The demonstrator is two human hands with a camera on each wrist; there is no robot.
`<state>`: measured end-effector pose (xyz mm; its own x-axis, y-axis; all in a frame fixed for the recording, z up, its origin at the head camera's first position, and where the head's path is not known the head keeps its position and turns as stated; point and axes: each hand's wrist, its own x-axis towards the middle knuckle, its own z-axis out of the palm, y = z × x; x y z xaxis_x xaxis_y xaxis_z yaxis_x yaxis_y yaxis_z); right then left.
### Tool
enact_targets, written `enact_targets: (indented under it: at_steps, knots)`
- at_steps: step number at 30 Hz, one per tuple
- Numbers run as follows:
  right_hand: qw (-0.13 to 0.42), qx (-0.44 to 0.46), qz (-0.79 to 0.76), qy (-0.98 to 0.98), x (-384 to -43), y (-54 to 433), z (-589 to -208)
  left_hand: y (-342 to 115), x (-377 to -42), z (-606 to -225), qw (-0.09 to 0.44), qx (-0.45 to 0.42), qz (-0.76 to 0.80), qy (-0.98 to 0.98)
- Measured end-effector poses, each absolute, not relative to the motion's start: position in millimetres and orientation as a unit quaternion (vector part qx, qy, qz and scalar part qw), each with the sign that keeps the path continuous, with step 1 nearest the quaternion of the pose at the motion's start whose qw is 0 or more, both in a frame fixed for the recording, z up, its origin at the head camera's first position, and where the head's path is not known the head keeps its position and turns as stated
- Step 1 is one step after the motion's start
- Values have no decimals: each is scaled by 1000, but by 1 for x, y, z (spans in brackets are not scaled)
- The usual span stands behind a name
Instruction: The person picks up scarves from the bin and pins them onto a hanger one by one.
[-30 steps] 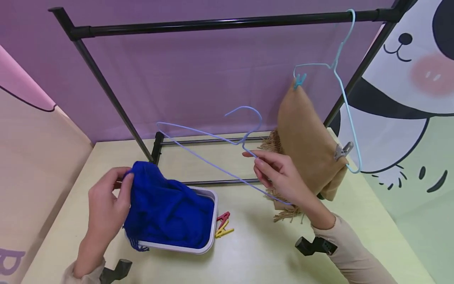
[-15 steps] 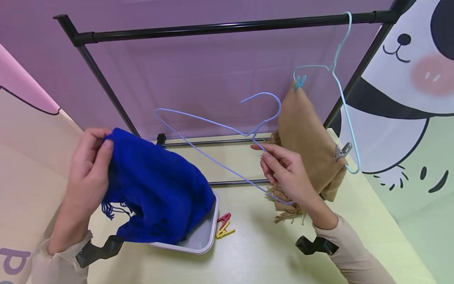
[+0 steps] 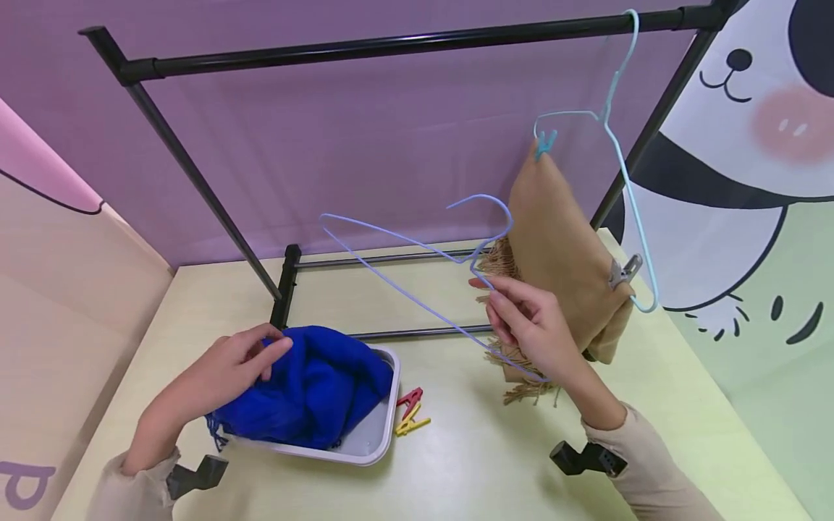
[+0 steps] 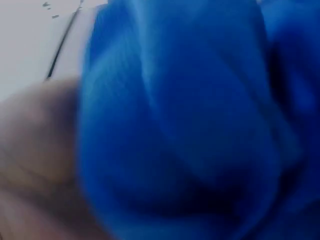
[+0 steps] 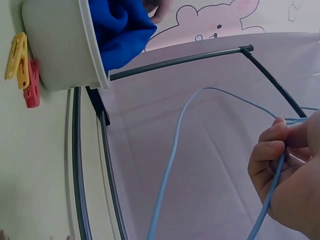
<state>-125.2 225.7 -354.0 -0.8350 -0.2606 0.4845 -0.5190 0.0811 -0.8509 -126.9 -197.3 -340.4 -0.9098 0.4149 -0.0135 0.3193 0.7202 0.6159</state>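
Over the left of the table (image 3: 482, 463), left hand (image 3: 221, 373) at the heap of blue fringed cloth (image 3: 319, 391). Fingers bent, thumb and index tips slightly apart on the visible side; cannot tell whether any cloth is pinched between them. Left wrist view blurred, mostly blue folds. Cloth lies in the pale plastic basin (image 3: 370, 434), spilling over its left rim.

Right hand (image 3: 537, 325) clamped on the lavender-blue wire hanger (image 3: 461, 260): thumb and fingers together round one shoulder, just below the hook; right wrist view shows the wire running through the grip. Hanger held clear of the table, hook uppermost, bottom bar slanting down to the right.

Red clothespin (image 3: 410, 399) and yellow clothespin (image 3: 412, 422) just right of the basin. Brown fringed cloth (image 3: 560, 246) pegged to a pale-blue hanger (image 3: 625, 174) on the black rail (image 3: 391, 48).
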Motion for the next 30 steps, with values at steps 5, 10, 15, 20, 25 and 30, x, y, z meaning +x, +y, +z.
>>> enact_targets:
  at_steps: [5, 10, 15, 20, 25, 30]
  knots:
    - [88, 263, 618, -735, -124, 221, -356, -193, -125, -352, 6, 179, 231, 956]
    - [86, 259, 620, -735, -122, 219, -357, -184, -121, -359, -14, 184, 127, 975]
    - [78, 258, 617, -740, -121, 219, -358, -178, -121, -362, -46, 218, 91, 971]
    - [81, 262, 609, -744, -121, 219, -358, -177, -122, -346, -71, 235, 169, 954]
    - [86, 264, 610, -742, -122, 220, -358, -172, -116, -314, -78, 266, 281, 919]
    - [89, 262, 612, -741, -121, 220, -357, -167, -107, -278, -88, 274, 416, 863]
